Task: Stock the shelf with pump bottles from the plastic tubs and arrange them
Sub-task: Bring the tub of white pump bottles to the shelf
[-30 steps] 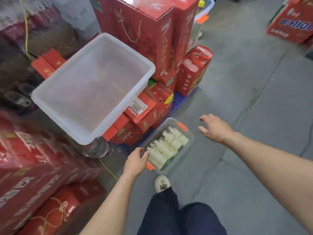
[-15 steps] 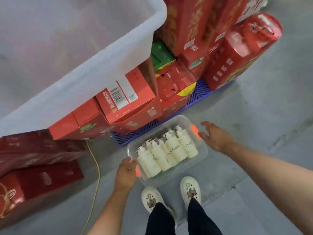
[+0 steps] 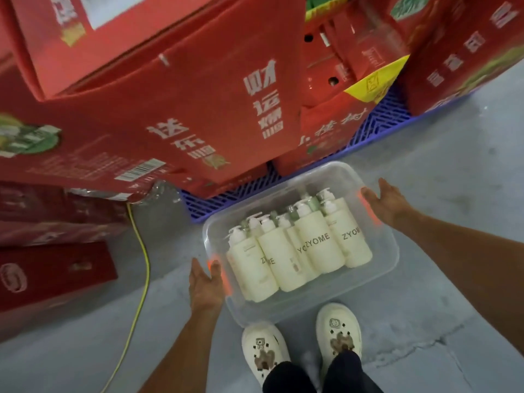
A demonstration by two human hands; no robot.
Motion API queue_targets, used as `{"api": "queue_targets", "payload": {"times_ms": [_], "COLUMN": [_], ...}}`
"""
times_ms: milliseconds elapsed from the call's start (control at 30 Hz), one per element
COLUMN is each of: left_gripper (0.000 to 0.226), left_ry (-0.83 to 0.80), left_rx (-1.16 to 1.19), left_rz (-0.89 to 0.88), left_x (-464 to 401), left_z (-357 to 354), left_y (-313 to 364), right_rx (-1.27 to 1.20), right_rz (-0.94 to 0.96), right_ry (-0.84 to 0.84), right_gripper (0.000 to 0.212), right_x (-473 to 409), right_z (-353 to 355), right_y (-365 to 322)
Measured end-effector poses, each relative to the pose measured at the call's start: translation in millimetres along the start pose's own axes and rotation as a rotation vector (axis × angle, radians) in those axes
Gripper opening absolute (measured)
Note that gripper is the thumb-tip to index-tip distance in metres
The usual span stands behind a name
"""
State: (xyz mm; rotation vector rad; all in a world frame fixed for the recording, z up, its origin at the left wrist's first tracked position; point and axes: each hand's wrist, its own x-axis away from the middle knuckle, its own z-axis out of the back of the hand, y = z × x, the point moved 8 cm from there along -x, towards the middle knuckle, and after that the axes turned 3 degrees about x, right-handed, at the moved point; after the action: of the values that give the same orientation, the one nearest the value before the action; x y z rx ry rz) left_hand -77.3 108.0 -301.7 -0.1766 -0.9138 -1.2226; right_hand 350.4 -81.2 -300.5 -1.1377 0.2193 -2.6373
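Observation:
A clear plastic tub [image 3: 283, 312] with orange handle clips stands on the concrete floor just in front of my feet. Several white pump bottles [image 3: 317, 246] marked ZYOME lie packed side by side in it. My left hand [image 3: 205, 282] lies against the tub's left end, its thumb at the orange clip. At the right end, my right hand [image 3: 390, 204] presses its palm beside the other orange clip. The fingers of both hands look fairly straight. No shelf is in view.
Red cartons [image 3: 175, 103] are stacked high on a blue plastic pallet [image 3: 377, 126] right behind the tub. Darker red boxes [image 3: 51, 273] sit at the left. A yellow cable [image 3: 143, 251] runs across the floor left of my arm. My white shoes [image 3: 263, 350] touch the tub's near side.
I have bent down closer to the tub. My right hand came in from the side to the right orange clip, and my left hand stayed at the left end. The big empty tub left the view.

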Motion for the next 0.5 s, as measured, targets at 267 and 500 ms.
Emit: {"api": "queue_targets", "payload": {"times_ms": [267,500], "left_gripper": [0.065,0.056], "left_ry": [-0.002,-0.040], "left_rx": [0.229,0.410], "left_rz": [0.189,0.344], "left_x": [-20,-18], "left_z": [-20,-34], "left_y": [-26,-28], "right_rx": [-0.143,-0.256], "right_rz": [-0.066,-0.078], "right_ry": [0.108,0.084], "right_gripper": [0.055,0.047], "right_x": [-14,-10], "right_z": [-3,-16], "right_y": [9,-1]}}
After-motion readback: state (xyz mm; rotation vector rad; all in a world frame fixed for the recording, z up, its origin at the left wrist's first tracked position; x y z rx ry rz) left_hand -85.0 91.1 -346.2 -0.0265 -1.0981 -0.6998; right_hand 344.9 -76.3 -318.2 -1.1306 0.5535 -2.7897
